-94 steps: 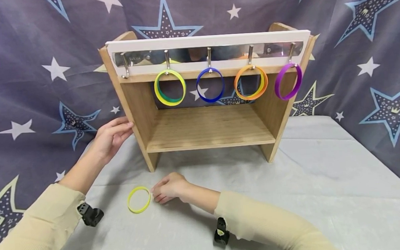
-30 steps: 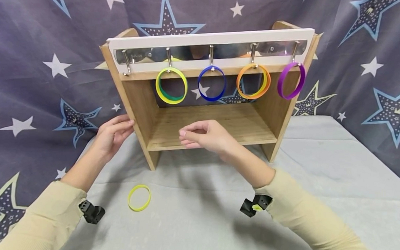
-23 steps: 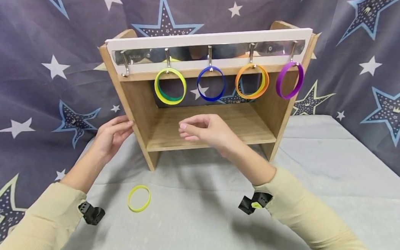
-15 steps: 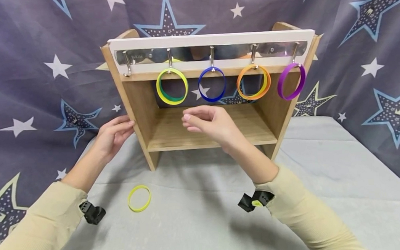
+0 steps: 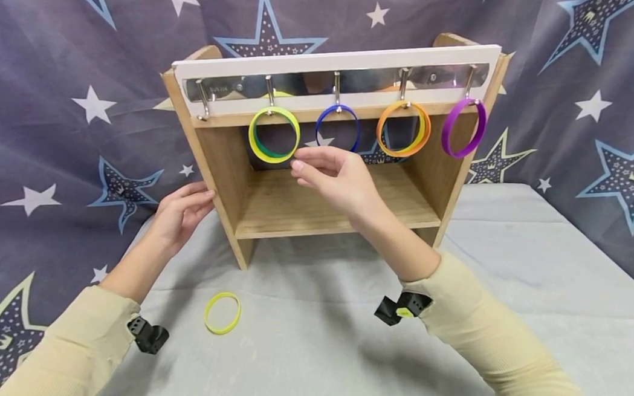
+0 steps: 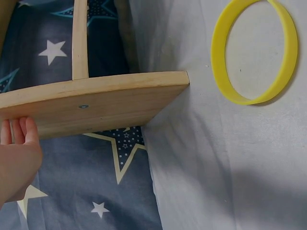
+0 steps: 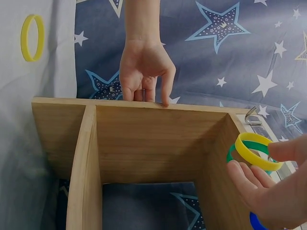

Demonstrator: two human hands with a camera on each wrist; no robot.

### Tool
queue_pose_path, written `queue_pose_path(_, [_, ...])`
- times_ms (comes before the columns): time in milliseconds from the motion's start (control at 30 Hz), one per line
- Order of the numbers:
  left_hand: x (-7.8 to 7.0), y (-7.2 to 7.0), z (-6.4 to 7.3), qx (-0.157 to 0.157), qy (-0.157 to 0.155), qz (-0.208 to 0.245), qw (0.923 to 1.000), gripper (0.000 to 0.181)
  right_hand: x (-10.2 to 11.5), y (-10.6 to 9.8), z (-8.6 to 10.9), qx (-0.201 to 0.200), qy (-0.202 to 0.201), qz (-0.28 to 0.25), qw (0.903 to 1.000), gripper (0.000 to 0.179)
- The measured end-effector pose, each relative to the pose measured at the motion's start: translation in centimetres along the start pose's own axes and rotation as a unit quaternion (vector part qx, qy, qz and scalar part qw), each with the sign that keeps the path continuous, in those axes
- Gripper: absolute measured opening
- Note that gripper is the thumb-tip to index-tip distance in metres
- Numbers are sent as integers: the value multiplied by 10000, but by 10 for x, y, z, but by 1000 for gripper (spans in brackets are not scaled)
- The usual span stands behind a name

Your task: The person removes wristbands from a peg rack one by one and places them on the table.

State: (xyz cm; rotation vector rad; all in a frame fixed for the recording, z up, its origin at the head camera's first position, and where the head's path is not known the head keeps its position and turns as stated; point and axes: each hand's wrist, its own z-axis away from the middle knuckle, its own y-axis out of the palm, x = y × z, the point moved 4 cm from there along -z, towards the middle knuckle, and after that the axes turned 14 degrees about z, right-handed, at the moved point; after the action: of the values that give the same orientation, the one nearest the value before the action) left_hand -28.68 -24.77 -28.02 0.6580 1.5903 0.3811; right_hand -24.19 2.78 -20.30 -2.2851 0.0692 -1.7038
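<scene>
My left hand (image 5: 181, 217) rests its fingertips on the outer left side of a wooden shelf stand (image 5: 329, 212), as the left wrist view also shows. In front of the stand my right hand (image 5: 343, 181) is raised, thumb and fingers parted. Its fingertips are right at the lower edge of a yellow wristband (image 7: 244, 152), which hangs on the second hook with a green wristband (image 7: 230, 154) behind it. A blue wristband (image 5: 319, 128) on the middle hook is partly hidden by this hand. Another yellow wristband (image 5: 208, 317) lies on the grey cloth.
Orange (image 5: 382, 127) and purple (image 5: 447, 135) wristbands hang on the hooks to the right; a yellow one shows behind the orange. The leftmost hook (image 5: 203, 102) carries nothing. A star-patterned curtain (image 5: 45, 118) stands behind, and grey cloth (image 5: 517, 258) covers the table.
My right hand has risen from beside the wristband on the table to the hanging yellow wristband on the second hook. My left hand has stayed at the stand's side.
</scene>
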Motion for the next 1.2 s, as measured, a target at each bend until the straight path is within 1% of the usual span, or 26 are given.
queue_pose_path(233, [0,1,0,-22,-14,7,10000,18,2,1,-2,-264,-147,-332,9990,27])
queue_pose_path(433, [0,1,0,4,9,36,10000,18,4,4,-6,-500,-365,-590,9963,26])
queue_pose_path(700, [1,0,0,-13,-19,-29,10000,18,11,10,-8,-921,-665,-382,9928,24])
queue_pose_path(800, [0,0,0,-37,-31,-74,10000,17,14,12,-8,-983,-727,-607,9906,22])
queue_pose_path(933, [0,1,1,-83,-44,-157,9998,16,17,14,-7,-992,-801,-1063,9861,22])
queue_pose_path(1200, [-2,1,2,-130,-60,-235,9996,15,23,14,-7,-1035,-860,-1514,9793,22])
